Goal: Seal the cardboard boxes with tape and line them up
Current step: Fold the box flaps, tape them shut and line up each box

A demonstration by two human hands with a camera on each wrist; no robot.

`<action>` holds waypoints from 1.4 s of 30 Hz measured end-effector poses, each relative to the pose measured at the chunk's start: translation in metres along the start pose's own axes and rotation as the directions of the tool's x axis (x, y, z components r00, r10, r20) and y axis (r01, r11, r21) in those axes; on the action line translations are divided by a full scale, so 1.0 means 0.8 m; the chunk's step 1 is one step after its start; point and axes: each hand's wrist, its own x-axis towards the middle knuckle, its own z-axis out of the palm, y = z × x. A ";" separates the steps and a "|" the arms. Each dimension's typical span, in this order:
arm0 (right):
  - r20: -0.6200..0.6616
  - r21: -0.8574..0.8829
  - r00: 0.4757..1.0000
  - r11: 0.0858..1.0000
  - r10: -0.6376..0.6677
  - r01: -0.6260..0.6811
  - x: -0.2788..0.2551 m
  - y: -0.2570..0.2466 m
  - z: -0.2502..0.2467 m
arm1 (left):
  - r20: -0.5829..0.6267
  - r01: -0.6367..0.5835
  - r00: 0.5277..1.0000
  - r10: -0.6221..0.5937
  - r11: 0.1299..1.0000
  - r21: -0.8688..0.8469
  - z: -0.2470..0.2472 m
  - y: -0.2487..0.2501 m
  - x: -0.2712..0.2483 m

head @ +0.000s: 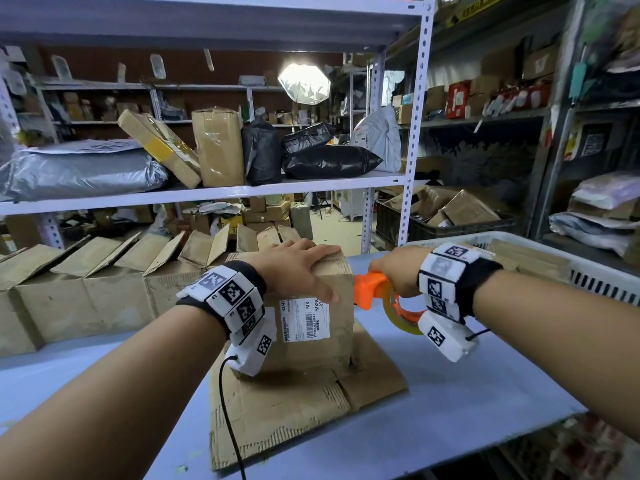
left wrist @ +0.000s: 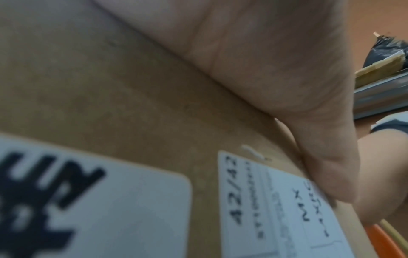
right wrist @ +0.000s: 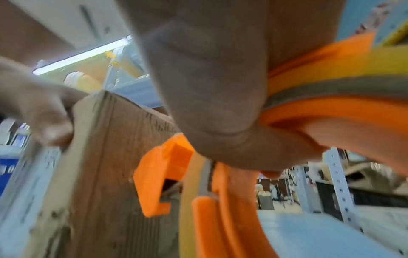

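- Brown cardboard box (head: 311, 323) stands upright on a flat cardboard sheet (head: 294, 410), white label facing the camera.
- Left hand (head: 298, 268) lies flat on top, thumb down the front.
- Right hand (head: 398, 271) grips the orange tape dispenser (head: 374, 289), touching the box's right edge; bare blue table (head: 467, 393) further right.

Cardboard box (head: 311, 327): matt brown corrugated board, scuffed, fluted edge rough and frayed in the right wrist view; smooth white paper shipping label (head: 304, 320) stuck on its side. Flattened cardboard sheet (head: 298, 403) under it: top layer torn, ribbed flutes exposed. Tape dispenser (head: 372, 289): orange plastic, smooth, slightly shiny; tape roll (head: 393, 315) glossy yellowish film. Table top (head: 450, 393): smooth matt pale blue. Crate (head: 588, 275): white slotted plastic. Shelf upright (head: 417, 133): painted perforated metal. Bags (head: 325, 162) on shelf: glossy black plastic.
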 end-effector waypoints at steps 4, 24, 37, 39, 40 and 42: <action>0.182 0.020 0.983 1.000 0.003 -0.006 0.012 -0.001 0.008 | 0.005 -0.003 1.000 0.003 1.000 -0.015 0.001 -0.002 0.001; 0.345 0.444 0.888 0.781 0.302 -0.439 0.023 0.042 0.123 | -0.019 -0.008 1.000 0.008 1.000 -0.003 -0.003 0.003 -0.008; 0.013 1.000 0.974 0.009 0.225 -0.016 -0.001 -0.029 -0.003 | -0.007 0.003 1.000 -0.003 1.000 0.013 0.000 0.001 -0.003; -0.020 0.938 0.987 -0.338 0.161 0.074 0.006 -0.054 -0.020 | 0.003 0.019 1.000 -0.019 0.999 0.030 0.001 0.001 -0.002; -0.034 0.902 0.992 -0.424 0.122 0.083 0.009 -0.068 -0.026 | -0.005 0.018 1.000 -0.018 0.999 0.039 0.001 0.001 -0.001; -0.065 0.891 0.991 -0.440 0.117 0.110 0.013 -0.094 -0.033 | -0.036 0.009 0.999 -0.008 0.999 0.044 0.002 0.001 -0.001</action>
